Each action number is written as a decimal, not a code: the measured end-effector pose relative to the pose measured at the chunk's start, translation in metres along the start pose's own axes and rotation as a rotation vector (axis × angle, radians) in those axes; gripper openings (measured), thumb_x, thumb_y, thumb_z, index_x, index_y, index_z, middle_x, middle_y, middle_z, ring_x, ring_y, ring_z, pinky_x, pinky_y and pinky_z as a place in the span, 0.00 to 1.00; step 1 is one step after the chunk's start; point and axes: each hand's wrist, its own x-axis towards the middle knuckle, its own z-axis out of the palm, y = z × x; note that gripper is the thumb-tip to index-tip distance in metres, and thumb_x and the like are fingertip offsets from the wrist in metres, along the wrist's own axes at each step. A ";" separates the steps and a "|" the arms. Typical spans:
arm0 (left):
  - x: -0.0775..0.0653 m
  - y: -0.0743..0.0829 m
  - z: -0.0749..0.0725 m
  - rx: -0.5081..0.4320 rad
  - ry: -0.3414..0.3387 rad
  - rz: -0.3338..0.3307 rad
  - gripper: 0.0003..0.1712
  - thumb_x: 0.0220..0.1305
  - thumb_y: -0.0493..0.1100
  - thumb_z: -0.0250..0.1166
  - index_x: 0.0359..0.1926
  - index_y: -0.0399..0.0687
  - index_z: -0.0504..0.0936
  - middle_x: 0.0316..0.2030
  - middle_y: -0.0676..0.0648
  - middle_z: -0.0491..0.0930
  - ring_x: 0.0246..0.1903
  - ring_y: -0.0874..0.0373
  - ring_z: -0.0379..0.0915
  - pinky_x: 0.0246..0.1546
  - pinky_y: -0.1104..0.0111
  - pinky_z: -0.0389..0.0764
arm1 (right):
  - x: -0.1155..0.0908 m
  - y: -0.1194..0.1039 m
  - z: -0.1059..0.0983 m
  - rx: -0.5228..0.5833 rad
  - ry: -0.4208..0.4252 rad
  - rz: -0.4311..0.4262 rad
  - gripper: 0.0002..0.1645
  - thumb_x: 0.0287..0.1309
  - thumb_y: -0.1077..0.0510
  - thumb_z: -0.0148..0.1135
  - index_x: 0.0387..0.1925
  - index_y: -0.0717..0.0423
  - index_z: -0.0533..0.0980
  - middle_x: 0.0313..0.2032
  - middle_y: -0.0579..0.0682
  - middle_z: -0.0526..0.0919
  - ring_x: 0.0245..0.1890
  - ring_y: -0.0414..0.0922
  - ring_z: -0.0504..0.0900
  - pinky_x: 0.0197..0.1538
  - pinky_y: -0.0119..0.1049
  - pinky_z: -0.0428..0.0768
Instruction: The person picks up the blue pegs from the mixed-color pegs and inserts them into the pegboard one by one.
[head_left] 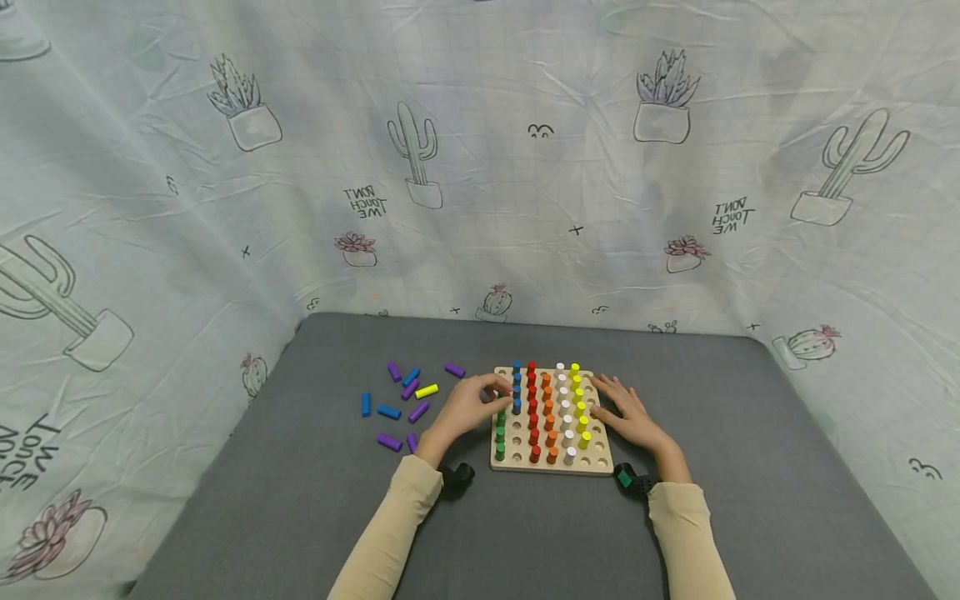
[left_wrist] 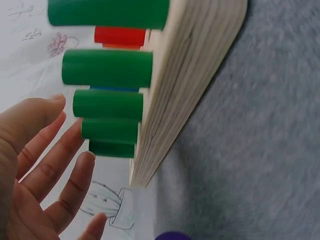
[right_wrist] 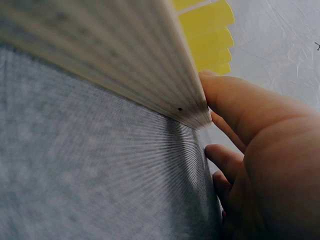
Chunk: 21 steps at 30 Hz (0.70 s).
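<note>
Reaching over the left edge of the wooden pegboard [head_left: 519, 466], the left hand [head_left: 465, 408] is held with thumb and fingers parted, close beside the upright blue pegs [head_left: 516, 407]; whether these are touched cannot be told. By the right hand [head_left: 632, 419], its fingers spread, the opposite edge is touched with the thumb near the yellow pegs [head_left: 582, 424]. Red pegs [head_left: 533, 422] are set between, and loose pegs [head_left: 389, 442] are scattered leftward on the grey table [head_left: 300, 500].

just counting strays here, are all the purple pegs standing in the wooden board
No, several purple pegs lie loose on the grey table, to the left of the wooden board.
</note>
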 end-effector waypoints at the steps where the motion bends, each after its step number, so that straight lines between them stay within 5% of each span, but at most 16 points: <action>1: 0.000 0.000 -0.001 0.000 0.009 0.000 0.11 0.61 0.50 0.63 0.41 0.53 0.81 0.39 0.57 0.80 0.35 0.62 0.74 0.37 0.67 0.76 | 0.000 0.000 0.000 -0.001 0.000 -0.001 0.35 0.65 0.51 0.52 0.69 0.57 0.55 0.69 0.66 0.50 0.69 0.65 0.39 0.65 0.64 0.32; 8: -0.001 -0.006 -0.011 -0.014 0.038 -0.009 0.13 0.61 0.51 0.62 0.42 0.49 0.81 0.38 0.56 0.81 0.38 0.60 0.74 0.41 0.62 0.76 | 0.000 0.001 0.000 -0.007 -0.002 0.004 0.35 0.65 0.50 0.52 0.69 0.56 0.55 0.69 0.66 0.49 0.69 0.65 0.39 0.65 0.64 0.32; 21: -0.007 -0.019 -0.032 0.055 0.110 -0.071 0.09 0.60 0.51 0.64 0.40 0.57 0.81 0.39 0.56 0.81 0.41 0.54 0.75 0.41 0.61 0.76 | -0.001 0.001 0.001 -0.011 0.005 0.009 0.36 0.64 0.50 0.53 0.69 0.56 0.55 0.69 0.65 0.50 0.69 0.64 0.40 0.65 0.64 0.32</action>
